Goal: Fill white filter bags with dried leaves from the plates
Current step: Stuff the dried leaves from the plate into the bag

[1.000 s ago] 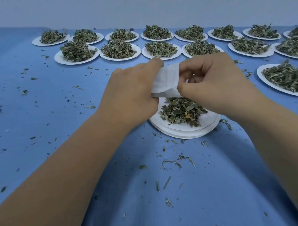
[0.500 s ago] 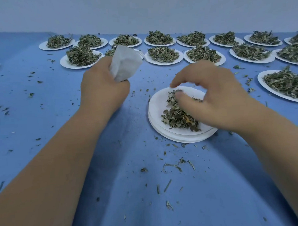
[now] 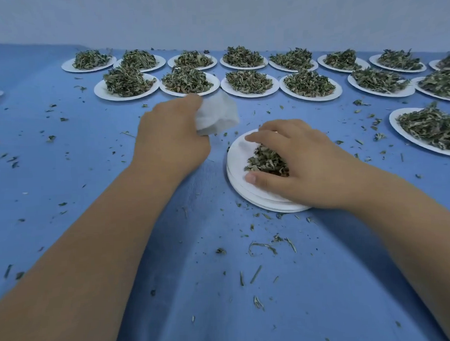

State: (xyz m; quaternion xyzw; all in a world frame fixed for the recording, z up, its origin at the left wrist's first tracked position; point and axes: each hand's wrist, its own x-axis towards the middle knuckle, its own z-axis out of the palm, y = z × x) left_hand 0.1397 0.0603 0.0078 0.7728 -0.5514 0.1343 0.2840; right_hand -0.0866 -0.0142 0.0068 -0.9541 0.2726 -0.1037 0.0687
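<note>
A crumpled white paper filter bag [image 3: 217, 114] is grasped in the grip of the left hand [image 3: 170, 144], which is positioned over the blue-covered table [image 3: 52, 151] near its middle. The grip of the right hand [image 3: 302, 165] is clenched round a clump of dried green leaves [image 3: 265, 161], with thumb and fingers curled about it from opposite sides. The clump lies on the top of a stack of round white paper plates [image 3: 240, 154], just right of the bag and apart from it. Two rows of leaf-heaped white plates [image 3: 249, 81] are ranged along the far edge; one more [image 3: 426, 130] is set at the right edge. Loose leaf fragments [image 3: 262, 246] are scattered toward the near edge.
</note>
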